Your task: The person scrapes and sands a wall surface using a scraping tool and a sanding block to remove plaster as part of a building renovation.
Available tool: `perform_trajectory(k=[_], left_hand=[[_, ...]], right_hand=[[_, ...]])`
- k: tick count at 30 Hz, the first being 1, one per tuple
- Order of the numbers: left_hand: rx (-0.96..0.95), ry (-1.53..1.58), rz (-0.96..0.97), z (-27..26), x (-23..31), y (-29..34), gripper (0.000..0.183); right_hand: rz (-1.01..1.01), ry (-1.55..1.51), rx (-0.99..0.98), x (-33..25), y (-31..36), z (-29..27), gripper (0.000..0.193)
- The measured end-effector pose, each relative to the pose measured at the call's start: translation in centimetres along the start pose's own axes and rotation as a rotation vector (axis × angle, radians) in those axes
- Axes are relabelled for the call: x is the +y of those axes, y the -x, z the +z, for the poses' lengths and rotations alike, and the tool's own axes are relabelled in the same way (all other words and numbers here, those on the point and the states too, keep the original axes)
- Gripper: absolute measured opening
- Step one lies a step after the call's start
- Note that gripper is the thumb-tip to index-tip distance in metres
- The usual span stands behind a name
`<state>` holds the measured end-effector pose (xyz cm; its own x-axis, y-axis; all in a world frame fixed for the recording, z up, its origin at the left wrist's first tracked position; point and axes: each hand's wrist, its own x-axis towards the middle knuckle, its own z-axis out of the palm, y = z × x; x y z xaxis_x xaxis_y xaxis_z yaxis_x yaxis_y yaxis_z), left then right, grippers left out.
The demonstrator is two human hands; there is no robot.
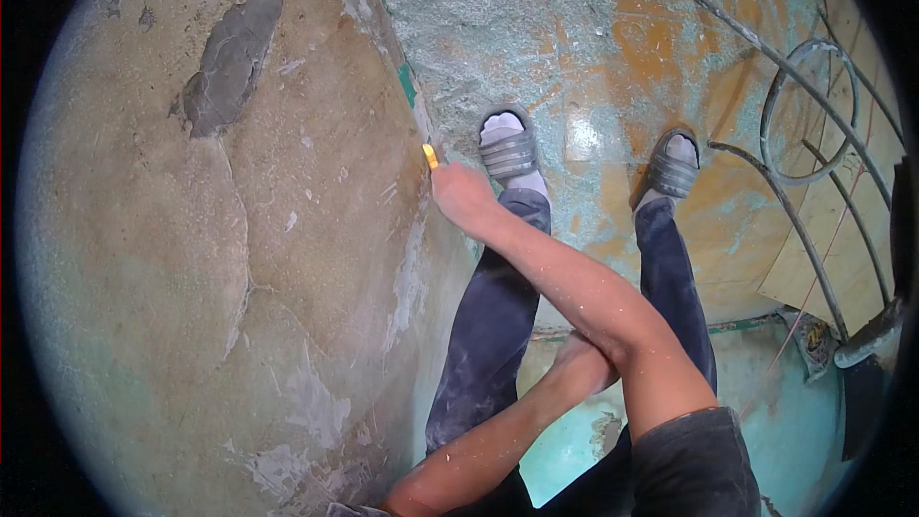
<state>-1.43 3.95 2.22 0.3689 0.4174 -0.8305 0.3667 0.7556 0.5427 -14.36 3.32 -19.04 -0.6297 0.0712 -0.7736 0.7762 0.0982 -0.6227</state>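
I note moderate, diffuse light with soft shadows. White glare marks the floor (582,139) between my sandals (509,153). My right hand (461,199) shows slight blur. Black curved margins darken the view at left and right.

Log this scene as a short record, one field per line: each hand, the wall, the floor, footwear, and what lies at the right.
Right hand: gripping a yellow tool, partly hidden by the fist, near the wall's lower edge; contact unclear
Left hand: at the right elbow, partly hidden behind it
Wall: brownish, cracked, with a grey bare patch
Floor: orange-brown, strewn with pale green debris
Footwear: grey open-toed slides over white socks
Right side: looped grey hose
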Motion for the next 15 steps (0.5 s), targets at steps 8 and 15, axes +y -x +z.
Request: perform_trajectory(k=[8,15], left_hand=[[-0.125,0.107,-0.037,-0.9,-0.3,-0.5,0.025],[-0.257,0.107,-0.068,-1.8,-1.2,-1.5,0.025]], right_hand=[[-0.048,0.022,-0.007,0.5,0.1,-0.3,0.027],[-0.053,0.053,0.021,2.3,-0.2,0.0,0.027]])
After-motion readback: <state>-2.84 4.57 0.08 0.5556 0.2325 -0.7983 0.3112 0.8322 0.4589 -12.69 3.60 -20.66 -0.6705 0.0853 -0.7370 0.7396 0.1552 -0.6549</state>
